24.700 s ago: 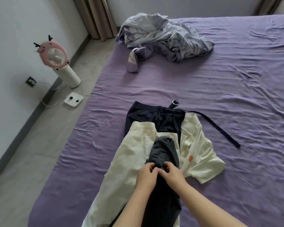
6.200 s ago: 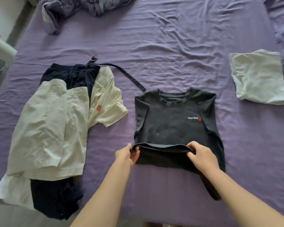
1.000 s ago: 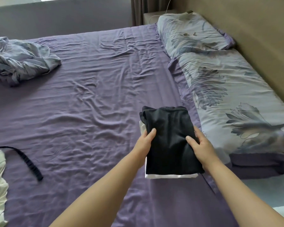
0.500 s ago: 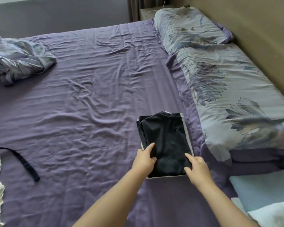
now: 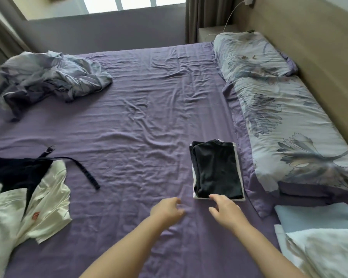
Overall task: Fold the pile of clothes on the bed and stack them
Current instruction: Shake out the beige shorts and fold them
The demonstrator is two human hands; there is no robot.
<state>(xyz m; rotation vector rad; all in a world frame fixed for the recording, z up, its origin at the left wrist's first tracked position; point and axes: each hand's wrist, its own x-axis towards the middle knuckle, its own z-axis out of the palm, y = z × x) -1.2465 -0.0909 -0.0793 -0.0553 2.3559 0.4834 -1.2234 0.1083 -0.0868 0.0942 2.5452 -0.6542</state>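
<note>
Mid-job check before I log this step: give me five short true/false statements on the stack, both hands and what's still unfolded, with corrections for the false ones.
1. The folded black shirt lies on top of a folded white garment. True.
2. The left hand grips the black shirt. False: it is off the stack, over the purple sheet, holding nothing.
3. The right hand has loose fingers near the stack's front edge. True.
4. The stack sits on the floral pillow. False: it sits on the sheet beside the pillow.
5. The unfolded clothes at the left are already folded. False: cream and dark pieces lie spread there, with a dark belt alongside.
</note>
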